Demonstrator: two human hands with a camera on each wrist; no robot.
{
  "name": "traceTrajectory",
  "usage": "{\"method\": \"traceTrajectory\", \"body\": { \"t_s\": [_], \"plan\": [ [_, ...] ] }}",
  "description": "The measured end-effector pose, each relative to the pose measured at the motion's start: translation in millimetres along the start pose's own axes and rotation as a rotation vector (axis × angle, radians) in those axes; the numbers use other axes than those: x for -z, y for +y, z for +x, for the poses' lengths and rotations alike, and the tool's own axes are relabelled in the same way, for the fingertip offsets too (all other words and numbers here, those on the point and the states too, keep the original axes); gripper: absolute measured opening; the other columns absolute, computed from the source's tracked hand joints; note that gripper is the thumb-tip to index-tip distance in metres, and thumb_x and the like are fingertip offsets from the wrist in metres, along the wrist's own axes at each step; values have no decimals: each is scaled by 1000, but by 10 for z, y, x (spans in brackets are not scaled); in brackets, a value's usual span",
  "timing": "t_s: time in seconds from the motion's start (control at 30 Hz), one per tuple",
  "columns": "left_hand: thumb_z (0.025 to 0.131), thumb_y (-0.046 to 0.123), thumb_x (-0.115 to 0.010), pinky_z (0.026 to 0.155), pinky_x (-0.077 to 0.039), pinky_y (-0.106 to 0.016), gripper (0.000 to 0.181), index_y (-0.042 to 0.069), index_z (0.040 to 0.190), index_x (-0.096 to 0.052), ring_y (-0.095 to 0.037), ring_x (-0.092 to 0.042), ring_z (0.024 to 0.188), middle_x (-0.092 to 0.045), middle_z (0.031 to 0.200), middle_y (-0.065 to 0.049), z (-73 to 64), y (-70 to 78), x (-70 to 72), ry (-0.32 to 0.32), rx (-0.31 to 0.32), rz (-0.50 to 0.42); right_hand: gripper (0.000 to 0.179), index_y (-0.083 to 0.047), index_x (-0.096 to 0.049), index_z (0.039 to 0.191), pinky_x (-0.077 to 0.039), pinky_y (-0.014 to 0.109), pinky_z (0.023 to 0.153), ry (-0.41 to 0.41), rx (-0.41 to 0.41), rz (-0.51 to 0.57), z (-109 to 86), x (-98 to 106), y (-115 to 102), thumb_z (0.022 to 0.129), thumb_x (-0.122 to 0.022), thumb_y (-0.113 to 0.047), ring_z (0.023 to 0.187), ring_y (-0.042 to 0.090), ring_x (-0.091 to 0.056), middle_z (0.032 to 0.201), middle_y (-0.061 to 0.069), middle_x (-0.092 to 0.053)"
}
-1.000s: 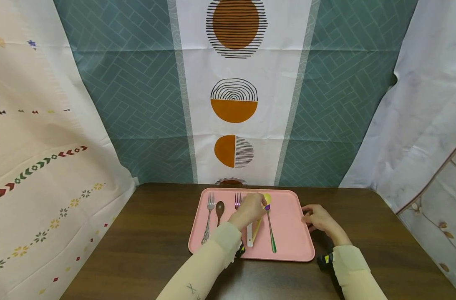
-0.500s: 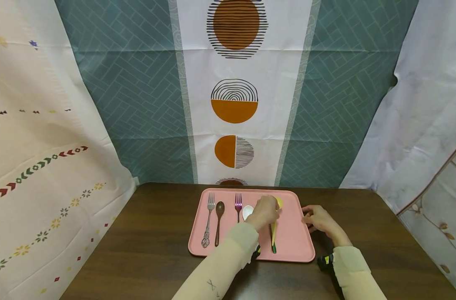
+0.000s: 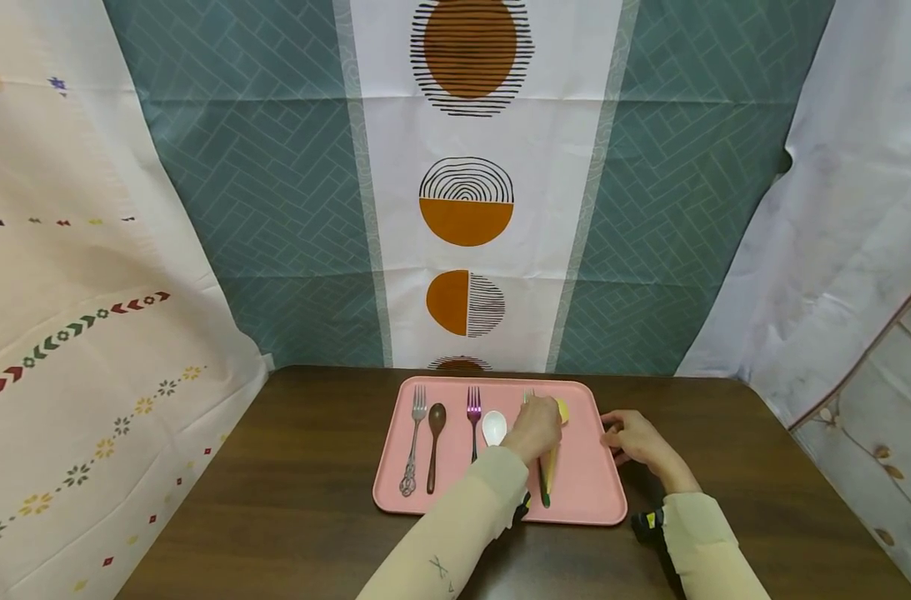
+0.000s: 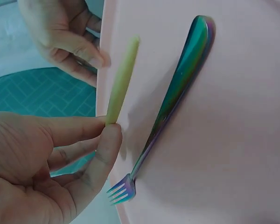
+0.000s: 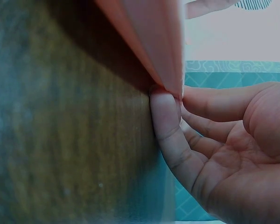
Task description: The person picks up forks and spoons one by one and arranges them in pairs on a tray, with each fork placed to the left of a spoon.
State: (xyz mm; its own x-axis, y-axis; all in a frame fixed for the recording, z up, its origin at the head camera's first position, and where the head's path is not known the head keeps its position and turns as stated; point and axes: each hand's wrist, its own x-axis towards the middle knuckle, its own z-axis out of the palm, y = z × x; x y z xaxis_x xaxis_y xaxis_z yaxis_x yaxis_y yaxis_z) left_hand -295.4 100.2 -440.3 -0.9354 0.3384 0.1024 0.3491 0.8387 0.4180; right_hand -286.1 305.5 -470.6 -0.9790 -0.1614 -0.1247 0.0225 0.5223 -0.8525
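Note:
In the head view my left hand point(image 3: 533, 429) is over the right half of the pink tray point(image 3: 590, 500). It pinches a yellow spoon point(image 4: 123, 81) between thumb and finger, as the left wrist view shows. The spoon's round bowl point(image 3: 563, 411) peeks out past the fingers. Just beside it on the tray lies a rainbow-coloured metal fork point(image 4: 177, 86), its head partly covered by the hand in the head view. My right hand point(image 3: 638, 437) grips the tray's right rim point(image 5: 170, 70), with thumb and fingers on either side of the edge.
Left on the tray lie a silver fork point(image 3: 413, 437), a dark brown spoon point(image 3: 434, 442), a purple fork point(image 3: 473, 417) and a white spoon point(image 3: 494, 427), the last two partly behind the left arm. The brown table point(image 3: 290, 500) ends against hanging cloths point(image 3: 312, 250).
My left hand has carried the yellow spoon from beside the white spoon rightward, across the rainbow fork to its right side. The right hand stays on the tray's rim.

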Motion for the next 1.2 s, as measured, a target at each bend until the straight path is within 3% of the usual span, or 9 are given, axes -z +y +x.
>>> {"method": "traceTrajectory", "body": {
  "t_s": [0.2, 0.5, 1.2],
  "plan": [
    [88, -4, -70, 51, -45, -22, 30, 8, 65, -56, -13, -52, 57, -60, 66, -4, -8, 22, -57, 12, 26, -16, 47, 25, -47, 133, -62, 43, 64, 5, -2, -7, 2, -9, 3, 92, -59, 7, 71, 23, -64, 87, 18, -59],
    [87, -1, -73, 58, -50, -25, 29, 9, 65, -58, -13, -61, 65, -64, 69, -4, -1, 51, -127, 42, 38, 33, 47, 24, -47, 134, -62, 43, 64, -2, 2, 7, 8, -10, 0, 92, -59, 6, 70, 23, -64, 86, 17, -60],
    [87, 1, -74, 53, -47, -24, 20, 6, 71, -63, -13, -55, 60, -64, 69, -3, -7, 72, -178, 2, 88, -9, 46, 25, -47, 133, -61, 43, 63, -2, 8, 19, 6, -6, 20, 92, -58, 8, 69, 22, -64, 86, 17, -59]
  ]
}}
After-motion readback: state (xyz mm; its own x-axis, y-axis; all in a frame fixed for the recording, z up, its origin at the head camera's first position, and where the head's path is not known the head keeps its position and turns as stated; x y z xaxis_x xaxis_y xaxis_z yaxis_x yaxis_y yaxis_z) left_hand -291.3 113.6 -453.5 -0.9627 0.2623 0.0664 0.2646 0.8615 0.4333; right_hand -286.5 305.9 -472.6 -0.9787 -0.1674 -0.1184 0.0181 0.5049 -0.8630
